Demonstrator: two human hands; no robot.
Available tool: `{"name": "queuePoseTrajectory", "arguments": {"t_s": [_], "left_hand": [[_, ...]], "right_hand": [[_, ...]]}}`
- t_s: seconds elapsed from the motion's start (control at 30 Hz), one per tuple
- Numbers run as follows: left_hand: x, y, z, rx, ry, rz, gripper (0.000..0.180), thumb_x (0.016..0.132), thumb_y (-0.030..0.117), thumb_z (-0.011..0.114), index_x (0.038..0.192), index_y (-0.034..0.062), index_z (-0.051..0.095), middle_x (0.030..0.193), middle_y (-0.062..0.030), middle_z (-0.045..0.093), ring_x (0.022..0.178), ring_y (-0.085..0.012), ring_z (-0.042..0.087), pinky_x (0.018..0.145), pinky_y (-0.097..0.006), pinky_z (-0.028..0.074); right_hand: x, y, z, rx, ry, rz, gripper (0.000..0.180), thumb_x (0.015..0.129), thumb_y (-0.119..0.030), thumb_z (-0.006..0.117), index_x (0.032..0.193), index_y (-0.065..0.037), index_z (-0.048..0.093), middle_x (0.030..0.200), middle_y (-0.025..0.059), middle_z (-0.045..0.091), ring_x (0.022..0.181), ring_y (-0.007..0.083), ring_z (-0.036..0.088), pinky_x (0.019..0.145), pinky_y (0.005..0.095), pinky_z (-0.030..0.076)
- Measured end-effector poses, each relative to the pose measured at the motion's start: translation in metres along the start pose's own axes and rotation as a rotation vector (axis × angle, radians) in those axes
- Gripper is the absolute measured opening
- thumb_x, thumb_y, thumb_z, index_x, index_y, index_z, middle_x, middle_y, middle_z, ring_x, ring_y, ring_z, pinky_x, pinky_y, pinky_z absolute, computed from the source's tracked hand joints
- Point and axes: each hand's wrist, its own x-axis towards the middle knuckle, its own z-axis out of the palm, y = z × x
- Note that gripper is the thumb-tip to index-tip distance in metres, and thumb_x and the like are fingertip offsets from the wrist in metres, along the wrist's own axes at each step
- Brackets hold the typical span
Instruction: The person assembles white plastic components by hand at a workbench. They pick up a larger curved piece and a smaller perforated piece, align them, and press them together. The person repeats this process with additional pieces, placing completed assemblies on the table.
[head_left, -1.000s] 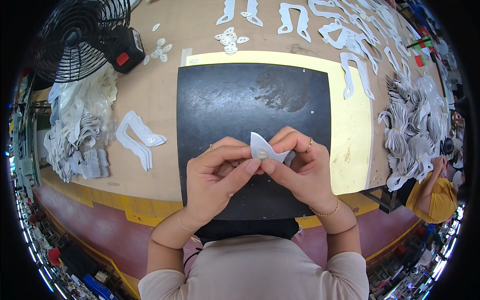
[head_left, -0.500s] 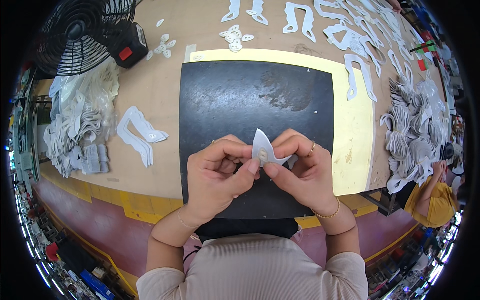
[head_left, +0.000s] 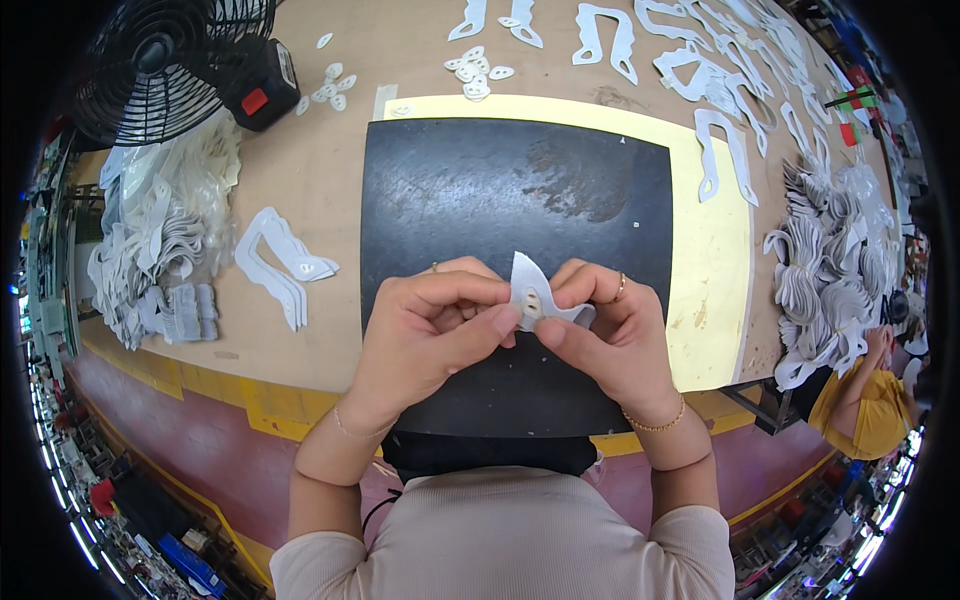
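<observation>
Above the black mat [head_left: 460, 190], a bent white fabric piece [head_left: 522, 272] is pinched between both hands, its pointed end upward. On its face sits a small cream oval patch [head_left: 531, 300] with dark holes. My left hand [head_left: 430, 325] is closed, thumb and forefinger gripping the piece's left edge. My right hand [head_left: 615, 325] is closed too, its thumb just below the patch and its forefinger against the fabric's right side. The rest of the piece curls out past my right fingers and is partly hidden.
Left of the mat lie stacked white curved pieces [head_left: 285, 255], a bundled pile [head_left: 160, 250] and a black fan [head_left: 155, 60]. Small oval patches [head_left: 475, 70] lie beyond. Yellow sheet [head_left: 705, 300], more curved pieces [head_left: 605, 40] and bundles [head_left: 815, 270] are rightward. A person in yellow [head_left: 855, 405] sits far right.
My left thumb has drawn slightly left, off the oval patch, so more of the patch shows. Both hands still pinch the white fabric piece.
</observation>
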Motion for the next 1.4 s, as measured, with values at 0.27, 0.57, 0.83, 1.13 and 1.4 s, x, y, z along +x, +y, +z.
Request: {"name": "queuePoseTrajectory", "arguments": {"t_s": [0.27, 0.57, 0.83, 1.13, 1.4], "left_hand": [[-0.001, 0.002, 0.000, 0.030, 0.012, -0.016, 0.009, 0.095, 0.001, 0.072, 0.102, -0.0039, 0.074, 0.094, -0.0061, 0.068, 0.078, -0.0074, 0.067, 0.057, -0.019, 0.047], [0.001, 0.010, 0.000, 0.147, 0.009, -0.126, 0.014, 0.093, 0.000, 0.069, 0.104, -0.0070, 0.073, 0.098, -0.0120, 0.067, 0.081, -0.0176, 0.067, 0.076, -0.029, 0.055], [0.000, 0.009, -0.002, 0.075, -0.015, -0.090, 0.017, 0.093, 0.000, 0.067, 0.107, -0.0081, 0.074, 0.099, -0.0129, 0.068, 0.083, -0.0191, 0.067, 0.075, -0.029, 0.057], [-0.001, 0.002, 0.005, 0.111, 0.045, 0.039, 0.009, 0.095, 0.001, 0.071, 0.102, -0.0044, 0.074, 0.093, -0.0065, 0.068, 0.072, -0.0067, 0.065, 0.053, -0.018, 0.044], [0.003, -0.002, -0.002, 0.119, 0.005, 0.038, 0.010, 0.097, 0.002, 0.069, 0.103, -0.0040, 0.074, 0.094, -0.0068, 0.068, 0.078, -0.0093, 0.068, 0.056, -0.018, 0.046]], "right_hand": [[0.000, 0.001, -0.001, -0.036, -0.009, 0.009, 0.011, 0.091, -0.003, 0.077, 0.097, -0.002, 0.068, 0.092, -0.0005, 0.065, 0.085, 0.0042, 0.057, 0.074, 0.0218, 0.043], [0.000, 0.001, -0.002, -0.026, 0.001, 0.017, 0.010, 0.090, -0.002, 0.076, 0.097, -0.001, 0.068, 0.093, -0.0002, 0.066, 0.085, 0.0048, 0.058, 0.075, 0.0221, 0.044], [0.000, 0.001, -0.002, -0.022, 0.002, 0.032, 0.010, 0.091, -0.004, 0.076, 0.097, -0.001, 0.069, 0.091, -0.0006, 0.067, 0.084, 0.0040, 0.059, 0.075, 0.0216, 0.044], [0.000, 0.001, 0.000, -0.033, 0.000, 0.031, 0.011, 0.090, -0.006, 0.077, 0.096, -0.001, 0.069, 0.089, -0.0016, 0.066, 0.082, 0.0034, 0.057, 0.073, 0.0213, 0.043], [0.001, 0.003, -0.003, -0.057, 0.019, 0.057, 0.010, 0.090, -0.006, 0.077, 0.095, -0.002, 0.069, 0.088, -0.0021, 0.067, 0.081, 0.0027, 0.057, 0.070, 0.0204, 0.043]]}}
